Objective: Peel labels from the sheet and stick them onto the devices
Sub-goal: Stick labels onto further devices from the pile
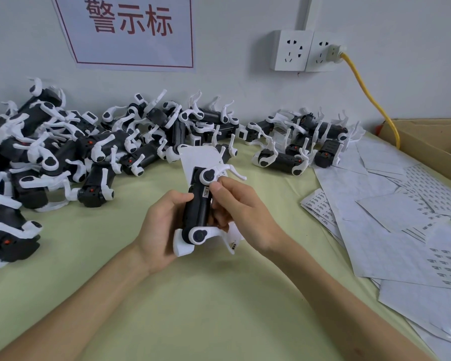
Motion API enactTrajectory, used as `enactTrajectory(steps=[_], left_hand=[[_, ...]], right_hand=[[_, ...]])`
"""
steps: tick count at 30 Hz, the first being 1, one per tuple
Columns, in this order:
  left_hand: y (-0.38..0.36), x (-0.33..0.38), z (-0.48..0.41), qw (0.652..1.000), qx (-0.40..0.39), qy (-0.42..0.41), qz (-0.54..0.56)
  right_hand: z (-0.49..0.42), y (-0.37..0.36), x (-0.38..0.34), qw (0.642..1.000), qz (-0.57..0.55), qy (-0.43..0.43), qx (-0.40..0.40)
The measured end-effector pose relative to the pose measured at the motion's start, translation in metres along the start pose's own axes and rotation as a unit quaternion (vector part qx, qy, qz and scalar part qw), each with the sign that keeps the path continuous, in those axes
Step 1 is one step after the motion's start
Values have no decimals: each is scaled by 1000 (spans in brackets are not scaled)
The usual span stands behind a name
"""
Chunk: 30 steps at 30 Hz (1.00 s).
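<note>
While the left hand (pixel 160 230) is gripping the device (pixel 197 208), axis running 6-to-12 o'clock, the right hand (pixel 242 207) at 3 o'clock is pinching its label (pixel 206 190) down

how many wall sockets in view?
2, side by side on the wall at upper right: the left socket is unused, the right socket has the yellow cable plugged in.

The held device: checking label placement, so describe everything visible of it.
The device is a long black plastic-looking body with white arms on round pivots at both ends. Nearly upright above the table, it is gripped by the left hand; the right hand presses a small white label near its top.
</note>
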<state>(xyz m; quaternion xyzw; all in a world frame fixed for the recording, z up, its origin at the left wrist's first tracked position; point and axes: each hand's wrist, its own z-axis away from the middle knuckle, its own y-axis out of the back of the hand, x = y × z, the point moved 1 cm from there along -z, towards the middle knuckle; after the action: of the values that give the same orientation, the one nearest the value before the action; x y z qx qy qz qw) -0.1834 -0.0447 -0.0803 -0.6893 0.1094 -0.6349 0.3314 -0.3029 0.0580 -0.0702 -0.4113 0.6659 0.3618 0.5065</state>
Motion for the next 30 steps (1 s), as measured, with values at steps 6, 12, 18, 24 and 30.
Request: enactTrajectory(steps=[6, 12, 18, 24, 30], left_hand=[[0, -1, 0, 999, 19, 7, -29], [2, 3, -1, 997, 78, -8, 19], [1, 1, -3, 995, 99, 12, -23], [-1, 0, 0, 994, 54, 39, -83], [5, 1, -2, 993, 88, 81, -9]], right_hand=[[-1, 1, -1, 999, 32, -3, 3], [0, 0, 2, 987, 150, 21, 53], [0, 19, -14, 947, 212, 126, 205], [-4, 38, -19, 990, 119, 14, 79], [-5, 44, -16, 991, 93, -79, -59]])
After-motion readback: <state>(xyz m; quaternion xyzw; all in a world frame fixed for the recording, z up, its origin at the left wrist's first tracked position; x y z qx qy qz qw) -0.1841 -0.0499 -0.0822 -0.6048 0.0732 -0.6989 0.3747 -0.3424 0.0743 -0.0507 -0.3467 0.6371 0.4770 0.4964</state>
